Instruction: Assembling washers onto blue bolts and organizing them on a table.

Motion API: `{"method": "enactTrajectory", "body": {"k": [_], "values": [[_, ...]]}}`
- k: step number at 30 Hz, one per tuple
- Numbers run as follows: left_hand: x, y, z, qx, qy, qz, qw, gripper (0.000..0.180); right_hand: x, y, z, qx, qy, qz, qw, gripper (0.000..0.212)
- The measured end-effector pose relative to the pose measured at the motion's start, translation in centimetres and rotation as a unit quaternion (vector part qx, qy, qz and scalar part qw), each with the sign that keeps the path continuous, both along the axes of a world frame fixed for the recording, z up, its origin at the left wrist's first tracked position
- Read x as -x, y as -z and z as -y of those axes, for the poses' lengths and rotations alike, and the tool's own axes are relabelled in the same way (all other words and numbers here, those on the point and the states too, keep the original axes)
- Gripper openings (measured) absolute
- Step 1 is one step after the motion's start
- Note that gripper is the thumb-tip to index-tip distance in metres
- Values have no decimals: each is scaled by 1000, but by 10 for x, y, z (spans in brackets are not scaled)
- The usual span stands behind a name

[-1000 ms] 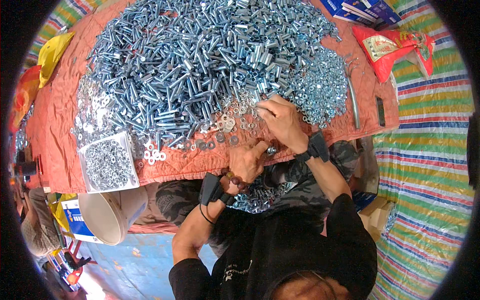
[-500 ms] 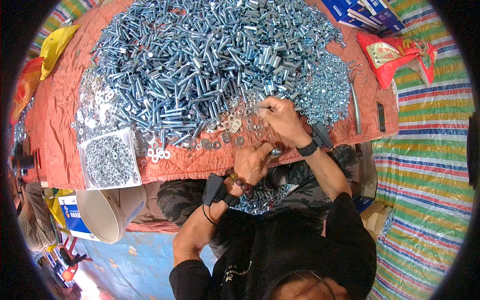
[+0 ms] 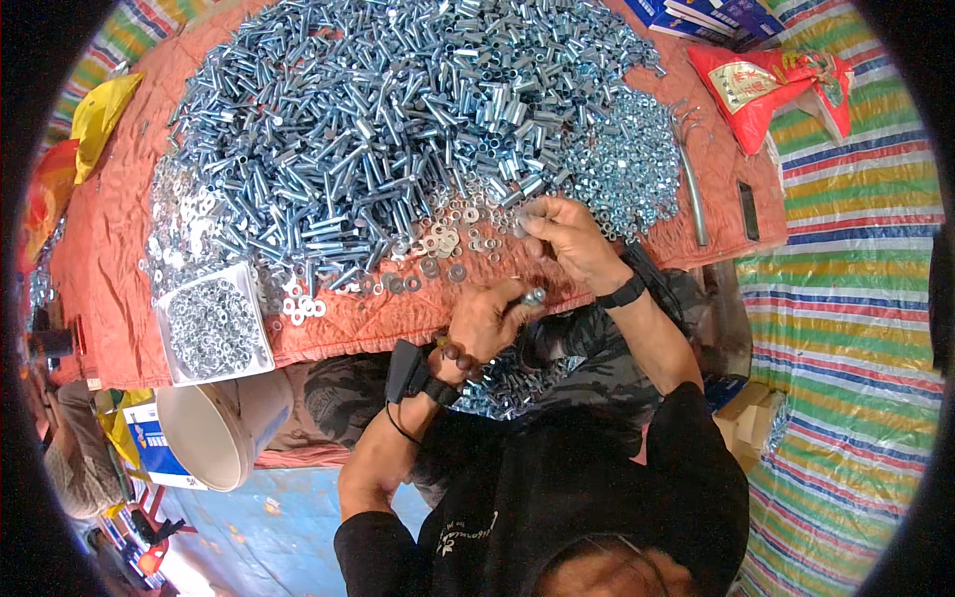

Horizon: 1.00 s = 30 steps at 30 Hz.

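An orange cloth (image 3: 119, 229) covers the desk, and on it lies a broad heap of zinc-plated bolts and sleeves (image 3: 388, 119), with a patch of small nuts (image 3: 627, 164) at its right edge and loose washers (image 3: 448, 244) scattered along the near side. A white tray of nuts (image 3: 212, 326) sits at the left front of the desk, with a pale bucket (image 3: 214, 428) below it. A red bag (image 3: 761, 85) lies at the far right.

The right hand (image 3: 567, 239) hovers just over the washers, its grip pinched shut on a small silvery piece (image 3: 525, 212), too small to tell which kind. The left hand (image 3: 487, 318), at the desk's near edge, has its grip closed around a bolt (image 3: 534, 297), whose end shows above the fingers.
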<state>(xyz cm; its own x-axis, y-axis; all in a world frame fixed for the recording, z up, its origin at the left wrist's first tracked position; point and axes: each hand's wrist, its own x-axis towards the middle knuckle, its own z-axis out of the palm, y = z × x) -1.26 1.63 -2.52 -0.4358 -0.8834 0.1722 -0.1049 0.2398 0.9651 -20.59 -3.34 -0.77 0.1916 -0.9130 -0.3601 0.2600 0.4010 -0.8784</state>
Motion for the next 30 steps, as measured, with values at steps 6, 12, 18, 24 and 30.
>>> {"method": "enactTrajectory", "body": {"k": [6,12,18,24,30], "values": [[3,-15,-1,49,119,89,988,20,-1,-13,-2,131,-58,-242,960,14],[-8,-28,26,50,-94,98,989,17,-10,-9,10,248,-31,-418,873,17],[-38,-29,61,90,-343,101,930,18,-25,-4,38,346,-9,-596,724,19],[-40,-24,97,123,-355,349,859,24,-25,0,42,352,-47,-564,745,19],[-44,-33,93,197,-389,218,873,10,3,-30,16,151,-86,-244,954,23]]}}
